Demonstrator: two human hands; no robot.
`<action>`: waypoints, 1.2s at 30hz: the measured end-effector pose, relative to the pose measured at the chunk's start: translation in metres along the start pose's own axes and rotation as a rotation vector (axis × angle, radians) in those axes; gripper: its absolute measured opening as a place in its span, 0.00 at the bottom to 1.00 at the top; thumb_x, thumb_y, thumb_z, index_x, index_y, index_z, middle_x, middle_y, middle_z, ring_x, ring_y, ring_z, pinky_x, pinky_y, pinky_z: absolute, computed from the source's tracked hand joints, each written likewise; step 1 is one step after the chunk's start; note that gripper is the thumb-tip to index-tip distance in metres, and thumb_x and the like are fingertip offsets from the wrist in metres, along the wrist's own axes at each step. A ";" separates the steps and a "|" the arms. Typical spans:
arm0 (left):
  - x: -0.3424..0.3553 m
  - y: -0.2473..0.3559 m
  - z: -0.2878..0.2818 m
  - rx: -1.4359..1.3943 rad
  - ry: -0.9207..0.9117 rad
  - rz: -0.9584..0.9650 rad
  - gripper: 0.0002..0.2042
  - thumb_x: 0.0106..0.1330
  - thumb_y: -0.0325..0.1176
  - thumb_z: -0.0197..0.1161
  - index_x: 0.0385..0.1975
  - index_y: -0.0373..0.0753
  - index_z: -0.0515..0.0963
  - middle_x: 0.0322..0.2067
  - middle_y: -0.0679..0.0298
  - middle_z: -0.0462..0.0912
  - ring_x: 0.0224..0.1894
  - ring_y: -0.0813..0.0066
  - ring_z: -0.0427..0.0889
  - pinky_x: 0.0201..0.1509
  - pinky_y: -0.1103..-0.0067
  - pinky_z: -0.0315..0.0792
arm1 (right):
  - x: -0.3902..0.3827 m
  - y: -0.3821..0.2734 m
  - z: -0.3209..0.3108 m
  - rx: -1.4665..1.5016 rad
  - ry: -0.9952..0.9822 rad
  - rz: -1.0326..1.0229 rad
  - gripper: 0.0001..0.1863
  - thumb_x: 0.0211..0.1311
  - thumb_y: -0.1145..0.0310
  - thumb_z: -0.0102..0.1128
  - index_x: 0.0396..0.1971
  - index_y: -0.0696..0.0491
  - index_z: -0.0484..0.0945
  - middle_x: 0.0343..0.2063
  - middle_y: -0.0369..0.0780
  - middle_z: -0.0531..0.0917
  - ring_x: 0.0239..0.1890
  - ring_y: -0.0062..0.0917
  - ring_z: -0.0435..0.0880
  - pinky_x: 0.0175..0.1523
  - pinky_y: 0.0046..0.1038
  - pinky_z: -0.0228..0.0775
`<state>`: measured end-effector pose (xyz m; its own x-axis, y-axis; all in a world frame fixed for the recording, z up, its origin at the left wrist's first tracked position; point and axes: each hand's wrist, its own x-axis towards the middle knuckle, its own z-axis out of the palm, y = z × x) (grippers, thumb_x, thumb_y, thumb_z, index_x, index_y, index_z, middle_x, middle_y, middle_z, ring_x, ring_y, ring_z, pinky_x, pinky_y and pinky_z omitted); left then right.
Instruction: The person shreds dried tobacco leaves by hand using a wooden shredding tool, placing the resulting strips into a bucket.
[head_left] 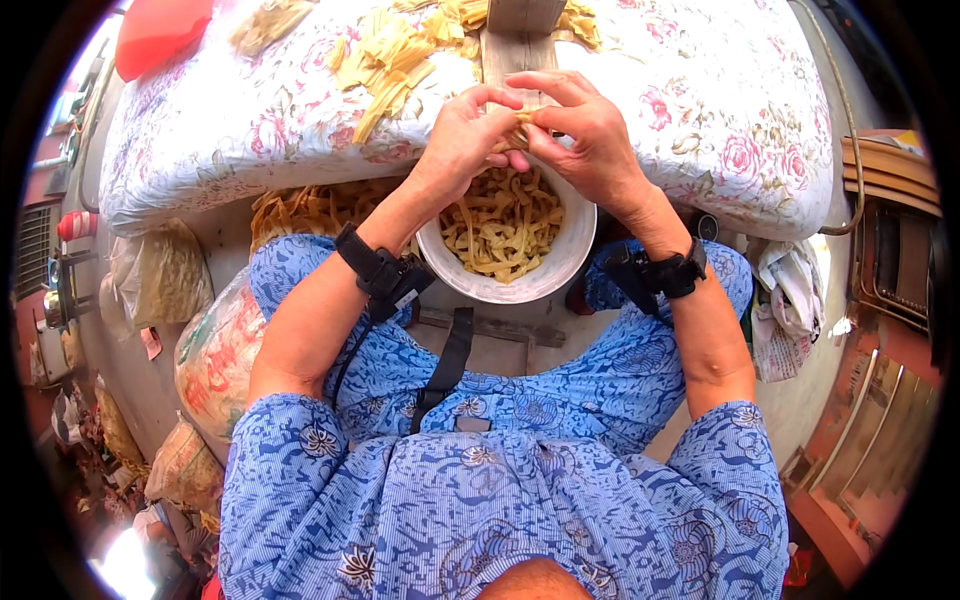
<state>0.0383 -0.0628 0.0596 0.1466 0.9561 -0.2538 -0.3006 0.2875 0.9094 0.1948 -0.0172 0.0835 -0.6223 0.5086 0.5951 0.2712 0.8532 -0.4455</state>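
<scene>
Shirt [500,490], blue-patterned, at our six o'clock | white basin [500,290] holding curled yellow strips [500,235], twelve | over its far side, our left hand [468,135] and right hand [590,130] pinch a yellowish piece [523,117], twelve | floral cloth [720,110] beyond, flat yellow pieces [390,65] at eleven

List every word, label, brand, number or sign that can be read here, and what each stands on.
None can be read clearly enough to quote.
Plastic sack at the left: red print, too creased and blurred.
White bundle at the right: print-like marks, too small.
Left wristband: pale patch, too small to tell.
White bowl: no lettering shows.
Tablecloth: only flowers show.
</scene>
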 end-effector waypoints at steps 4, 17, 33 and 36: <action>-0.001 0.010 0.005 -0.339 -0.094 -0.094 0.08 0.61 0.36 0.53 0.34 0.39 0.69 0.17 0.72 0.69 0.14 0.88 0.62 0.18 0.92 0.55 | 0.001 0.002 -0.004 0.704 0.264 0.487 0.06 0.51 0.75 0.57 0.21 0.62 0.80 0.42 0.42 0.78 0.40 0.18 0.75 0.47 0.19 0.66; 0.001 0.010 -0.015 -0.124 -0.298 -0.199 0.10 0.64 0.37 0.52 0.26 0.39 0.74 0.14 0.77 0.66 0.15 0.92 0.58 0.18 0.93 0.52 | -0.005 0.005 0.002 1.199 -0.034 0.960 0.09 0.52 0.67 0.61 0.29 0.57 0.76 0.15 0.30 0.71 0.13 0.08 0.62 0.17 0.11 0.50; 0.094 0.009 -0.044 0.709 0.216 0.370 0.09 0.62 0.34 0.53 0.28 0.35 0.75 0.16 0.76 0.68 0.19 0.91 0.62 0.22 0.91 0.57 | 0.025 0.089 0.039 0.622 0.306 0.886 0.08 0.53 0.67 0.60 0.24 0.57 0.77 0.14 0.32 0.76 0.14 0.09 0.70 0.19 0.12 0.62; 0.083 0.010 -0.046 0.728 0.283 0.253 0.08 0.62 0.33 0.53 0.29 0.34 0.75 0.16 0.76 0.68 0.19 0.91 0.62 0.22 0.90 0.57 | 0.011 0.090 0.032 0.272 0.159 0.806 0.11 0.53 0.64 0.60 0.26 0.59 0.78 0.14 0.33 0.76 0.16 0.12 0.73 0.21 0.14 0.65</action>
<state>0.0039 0.0225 0.0328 -0.1164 0.9932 0.0028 0.4081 0.0452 0.9118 0.1891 0.0613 0.0284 -0.2003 0.9740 0.1062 0.3878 0.1783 -0.9043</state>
